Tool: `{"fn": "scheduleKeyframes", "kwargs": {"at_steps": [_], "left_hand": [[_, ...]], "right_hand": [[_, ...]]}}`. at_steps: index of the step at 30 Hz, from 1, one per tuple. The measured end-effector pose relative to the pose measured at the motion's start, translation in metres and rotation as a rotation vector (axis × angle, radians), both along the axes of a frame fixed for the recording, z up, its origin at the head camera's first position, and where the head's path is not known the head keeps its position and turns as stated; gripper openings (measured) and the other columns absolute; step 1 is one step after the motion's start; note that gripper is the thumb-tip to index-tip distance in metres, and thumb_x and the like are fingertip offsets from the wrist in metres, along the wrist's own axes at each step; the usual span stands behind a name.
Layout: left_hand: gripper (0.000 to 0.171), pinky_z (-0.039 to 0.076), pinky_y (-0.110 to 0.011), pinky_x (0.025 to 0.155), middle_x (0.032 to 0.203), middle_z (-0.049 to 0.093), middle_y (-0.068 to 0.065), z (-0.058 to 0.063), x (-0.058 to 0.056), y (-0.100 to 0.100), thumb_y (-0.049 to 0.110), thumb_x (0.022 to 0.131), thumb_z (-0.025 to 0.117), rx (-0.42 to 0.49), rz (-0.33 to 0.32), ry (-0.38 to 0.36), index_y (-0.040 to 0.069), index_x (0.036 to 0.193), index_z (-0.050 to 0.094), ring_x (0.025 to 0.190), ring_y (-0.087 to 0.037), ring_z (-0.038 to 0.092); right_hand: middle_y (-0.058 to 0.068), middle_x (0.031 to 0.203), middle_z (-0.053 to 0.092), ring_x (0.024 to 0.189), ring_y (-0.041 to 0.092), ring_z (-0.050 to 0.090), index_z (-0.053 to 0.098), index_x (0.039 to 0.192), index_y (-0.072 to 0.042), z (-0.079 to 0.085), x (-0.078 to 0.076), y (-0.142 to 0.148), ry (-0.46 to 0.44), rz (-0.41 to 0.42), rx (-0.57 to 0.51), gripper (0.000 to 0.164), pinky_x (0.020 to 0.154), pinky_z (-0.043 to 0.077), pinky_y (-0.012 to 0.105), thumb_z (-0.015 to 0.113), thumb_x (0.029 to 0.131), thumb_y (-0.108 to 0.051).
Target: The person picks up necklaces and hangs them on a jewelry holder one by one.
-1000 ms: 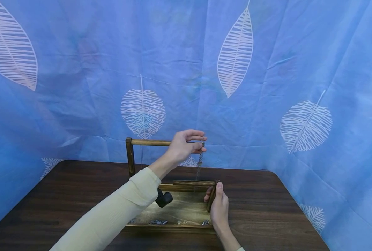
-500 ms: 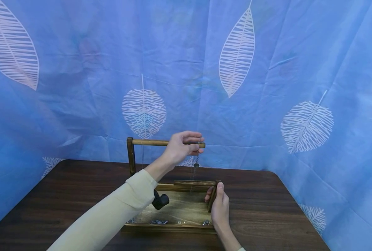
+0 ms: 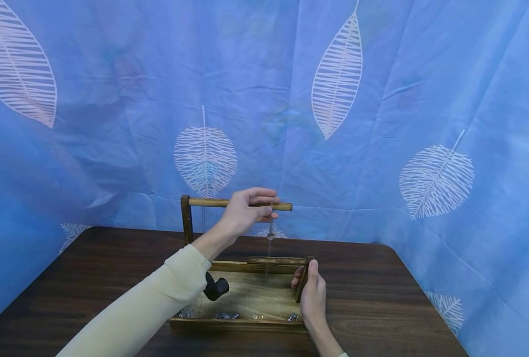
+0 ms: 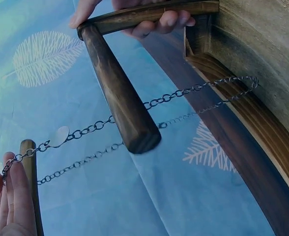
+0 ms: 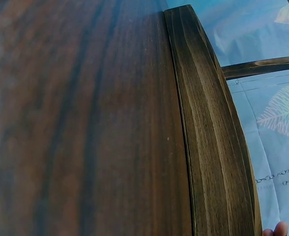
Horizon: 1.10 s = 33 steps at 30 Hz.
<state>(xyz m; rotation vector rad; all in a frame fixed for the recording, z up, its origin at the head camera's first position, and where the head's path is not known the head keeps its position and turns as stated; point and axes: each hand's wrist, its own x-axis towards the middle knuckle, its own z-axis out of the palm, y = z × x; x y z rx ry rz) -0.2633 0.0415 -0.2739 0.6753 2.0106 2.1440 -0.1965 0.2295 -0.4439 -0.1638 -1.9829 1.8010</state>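
Observation:
My left hand (image 3: 246, 210) pinches a silver chain necklace (image 3: 271, 229) beside the upper wooden bar (image 3: 284, 207) of a jewelry stand. Its links and a small flat disc (image 4: 61, 136) show in the left wrist view. The necklace hangs as a long loop, one strand against each side of the upper bar's end; whether it rests on the bar I cannot tell. Behind the lower bar (image 3: 278, 261) the loop dangles above the tray. With thumb and fingers around it, my right hand (image 3: 313, 295) grips the short post (image 3: 303, 285) at the stand's right.
Small jewelry pieces (image 3: 226, 316) lie along the front of the stand's wooden tray (image 3: 242, 325). A thin chain (image 3: 203, 218) hangs near the tall left post (image 3: 186, 223). The stand sits on a dark wooden table (image 3: 371, 297) before a blue leaf-patterned curtain (image 3: 264, 99).
My left hand has slid leftward along the upper bar with the necklace, uncovering the bar's right end. The right hand has stayed on the short post.

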Motion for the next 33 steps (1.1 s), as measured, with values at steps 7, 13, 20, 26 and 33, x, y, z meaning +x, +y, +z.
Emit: {"fn": "scheduleKeyframes", "kwargs": {"at_steps": [7, 13, 20, 26, 33], "left_hand": [[0.039, 0.058, -0.041, 0.089, 0.129, 0.065, -0.017, 0.001, 0.001, -0.017, -0.006, 0.098, 0.060, -0.002, 0.017, -0.011, 0.004, 0.136, 0.060, 0.094, -0.026, 0.072], [0.039, 0.059, -0.040, 0.088, 0.127, 0.066, -0.014, 0.000, 0.001, -0.029, -0.005, 0.098, 0.060, -0.004, 0.040, -0.006, 0.004, 0.136, 0.060, 0.095, -0.029, 0.072], [0.039, 0.059, -0.039, 0.088, 0.129, 0.065, -0.016, -0.001, 0.002, -0.044, -0.003, 0.099, 0.061, -0.011, 0.050, 0.008, 0.004, 0.138, 0.059, 0.096, -0.028, 0.072], [0.039, 0.058, -0.041, 0.088, 0.132, 0.062, -0.021, -0.001, 0.002, -0.057, -0.001, 0.099, 0.061, -0.006, 0.057, 0.020, 0.001, 0.138, 0.058, 0.094, -0.023, 0.073], [0.039, 0.057, -0.045, 0.090, 0.128, 0.065, -0.018, 0.001, 0.006, -0.067, -0.002, 0.099, 0.061, -0.006, 0.088, 0.040, 0.001, 0.138, 0.057, 0.091, -0.021, 0.073]], "right_hand": [[0.016, 0.076, 0.060, 0.069, 0.027, 0.062, 0.060, 0.093, 0.009, 0.001, 0.001, -0.001, 0.003, 0.002, 0.009, 0.069, 0.067, 0.052, 0.034, 0.023, 0.111, -0.046], [0.016, 0.075, 0.060, 0.069, 0.029, 0.062, 0.060, 0.092, 0.006, 0.001, 0.000, 0.000, 0.002, 0.004, 0.002, 0.068, 0.066, 0.051, 0.036, 0.023, 0.111, -0.047], [0.015, 0.074, 0.060, 0.067, 0.026, 0.061, 0.060, 0.092, 0.005, -0.001, -0.001, 0.000, 0.000, 0.003, -0.005, 0.066, 0.065, 0.052, 0.036, 0.024, 0.111, -0.046], [0.014, 0.073, 0.060, 0.068, 0.028, 0.062, 0.059, 0.095, 0.011, -0.001, -0.001, 0.000, 0.008, 0.008, -0.010, 0.070, 0.066, 0.052, 0.036, 0.023, 0.110, -0.048], [0.014, 0.074, 0.060, 0.068, 0.027, 0.062, 0.059, 0.095, 0.011, -0.001, -0.001, 0.000, 0.003, 0.005, -0.001, 0.069, 0.066, 0.052, 0.035, 0.023, 0.111, -0.046]]}}
